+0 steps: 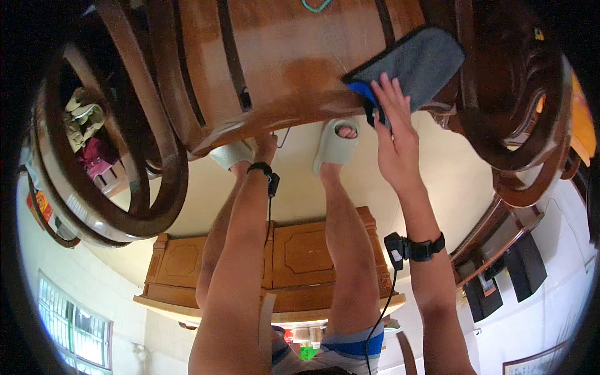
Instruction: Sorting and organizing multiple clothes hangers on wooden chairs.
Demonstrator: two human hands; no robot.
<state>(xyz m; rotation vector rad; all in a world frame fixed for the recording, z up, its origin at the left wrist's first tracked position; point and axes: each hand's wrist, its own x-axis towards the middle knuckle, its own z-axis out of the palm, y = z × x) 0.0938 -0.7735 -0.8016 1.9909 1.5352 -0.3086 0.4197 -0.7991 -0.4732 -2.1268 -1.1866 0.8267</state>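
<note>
My right hand (pixel 397 136) is at a flat dark grey fabric pouch (pixel 422 65) with a blue edge. Its fingers lie stretched over the pouch's near part, and the thumb is at the black and blue end. The pouch lies slanted across the right front of a brown wooden seat (pixel 290 61), partly past its edge. Just below the seat's front edge, left of centre, is my left hand (pixel 265 146). Its fingers are mostly hidden, so what it holds cannot be seen. A thin purple cord (pixel 283 137) shows beside it.
Curved wooden armrests (pixel 173 197) flank the seat. A green cord (pixel 317 6) lies on the seat. Below are my slippered feet (pixel 338 145) on the pale floor (pixel 290 192). Behind stands a wooden cabinet (pixel 304 258). A cable (pixel 391 290) hangs from my right wristband (pixel 424 247).
</note>
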